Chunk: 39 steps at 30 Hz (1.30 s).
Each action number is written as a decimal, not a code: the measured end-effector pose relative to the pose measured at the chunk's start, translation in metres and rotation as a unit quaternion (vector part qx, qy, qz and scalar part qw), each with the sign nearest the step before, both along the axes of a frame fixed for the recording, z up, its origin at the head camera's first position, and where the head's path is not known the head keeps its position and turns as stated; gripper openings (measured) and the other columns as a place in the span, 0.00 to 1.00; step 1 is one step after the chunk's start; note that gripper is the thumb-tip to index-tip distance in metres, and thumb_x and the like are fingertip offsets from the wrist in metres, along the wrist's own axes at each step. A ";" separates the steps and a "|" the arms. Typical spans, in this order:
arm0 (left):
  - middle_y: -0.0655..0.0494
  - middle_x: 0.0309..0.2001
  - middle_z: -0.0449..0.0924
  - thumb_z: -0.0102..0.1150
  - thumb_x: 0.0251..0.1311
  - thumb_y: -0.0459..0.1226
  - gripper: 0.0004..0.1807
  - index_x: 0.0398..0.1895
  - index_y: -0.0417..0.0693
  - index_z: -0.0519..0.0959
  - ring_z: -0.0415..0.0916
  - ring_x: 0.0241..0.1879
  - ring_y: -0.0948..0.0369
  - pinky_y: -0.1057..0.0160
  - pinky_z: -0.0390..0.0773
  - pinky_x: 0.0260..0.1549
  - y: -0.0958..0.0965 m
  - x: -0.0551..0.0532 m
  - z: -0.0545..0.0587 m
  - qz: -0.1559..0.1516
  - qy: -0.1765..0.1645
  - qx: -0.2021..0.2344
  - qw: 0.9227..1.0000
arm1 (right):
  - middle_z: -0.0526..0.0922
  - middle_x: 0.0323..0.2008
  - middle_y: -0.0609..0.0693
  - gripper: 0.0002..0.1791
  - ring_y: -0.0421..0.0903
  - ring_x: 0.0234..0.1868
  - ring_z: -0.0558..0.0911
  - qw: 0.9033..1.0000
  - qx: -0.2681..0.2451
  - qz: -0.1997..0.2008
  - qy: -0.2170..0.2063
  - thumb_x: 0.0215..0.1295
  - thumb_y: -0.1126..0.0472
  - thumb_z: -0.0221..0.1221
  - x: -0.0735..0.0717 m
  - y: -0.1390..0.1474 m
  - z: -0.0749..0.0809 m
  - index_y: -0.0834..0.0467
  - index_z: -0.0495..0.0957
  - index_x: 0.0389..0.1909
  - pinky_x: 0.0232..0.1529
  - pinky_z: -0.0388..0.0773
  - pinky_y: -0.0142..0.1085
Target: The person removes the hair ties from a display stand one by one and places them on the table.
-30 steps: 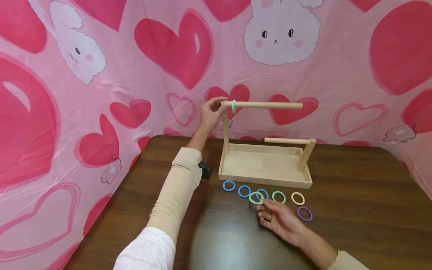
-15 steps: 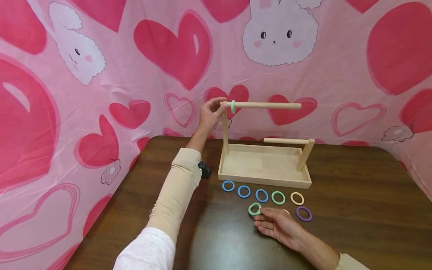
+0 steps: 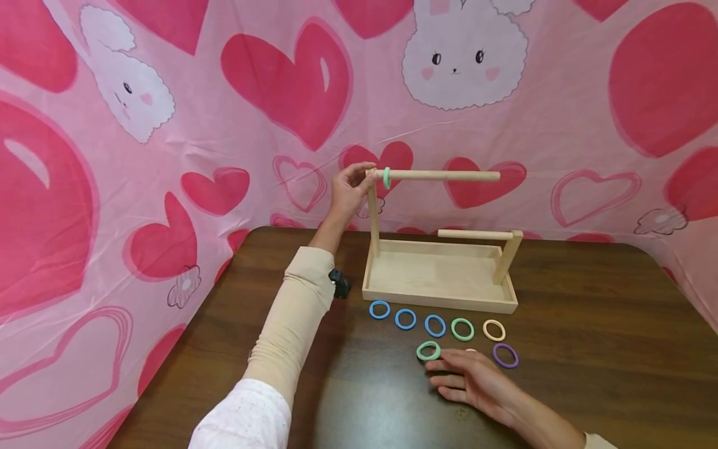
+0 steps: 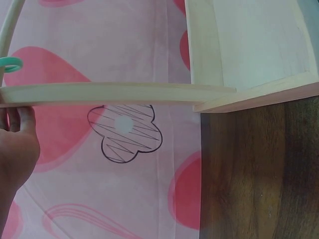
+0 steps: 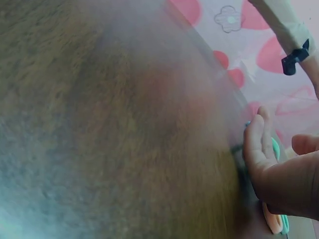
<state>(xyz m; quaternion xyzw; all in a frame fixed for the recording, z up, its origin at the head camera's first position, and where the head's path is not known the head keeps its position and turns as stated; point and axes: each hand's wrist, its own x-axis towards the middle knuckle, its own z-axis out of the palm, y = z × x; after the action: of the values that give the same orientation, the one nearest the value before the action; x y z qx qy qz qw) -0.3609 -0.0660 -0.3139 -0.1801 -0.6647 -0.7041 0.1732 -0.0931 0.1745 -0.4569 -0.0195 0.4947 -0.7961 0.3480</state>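
Observation:
My left hand (image 3: 349, 189) pinches the top of the tall left post (image 3: 374, 215) of a wooden rack. Just right of those fingers, a mint-green ring (image 3: 387, 178) hangs on the rack's upper rod (image 3: 443, 176); the left wrist view shows that hanging ring (image 4: 11, 64) too. My right hand (image 3: 477, 379) is low over the table, fingers loosely extended and thumb apart from them in the right wrist view. Close to its fingertips lies another light green ring (image 3: 429, 351); whether they touch is unclear. A peach ring (image 3: 471, 351) is mostly hidden behind this hand.
Between the hands and the rack's tray (image 3: 440, 304) lie blue rings (image 3: 406, 319), a green ring (image 3: 462, 329) and a peach ring (image 3: 494, 330). A purple ring (image 3: 506, 356) is right of them. The rack's lower rod (image 3: 473, 234) points left from a short post.
The light green ring, held in my right fingers earlier, has come down toward me onto the table and is released. My right hand has drawn slightly back. The left hand stays put.

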 end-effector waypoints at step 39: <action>0.57 0.35 0.86 0.64 0.62 0.25 0.14 0.50 0.26 0.81 0.77 0.32 0.72 0.75 0.79 0.36 0.001 0.000 0.001 0.004 0.003 0.004 1.000 | 0.86 0.55 0.38 0.22 0.39 0.51 0.87 0.977 0.030 0.006 0.211 0.83 0.64 0.39 -0.029 0.035 0.042 0.42 0.77 0.61 0.53 0.83 0.31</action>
<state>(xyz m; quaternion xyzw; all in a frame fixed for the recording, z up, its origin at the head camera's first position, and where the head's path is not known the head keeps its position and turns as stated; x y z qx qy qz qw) -0.3605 -0.0653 -0.3133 -0.1793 -0.6622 -0.7053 0.1784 -0.1221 0.2092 -0.4149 -0.1797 0.5807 -0.7567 0.2408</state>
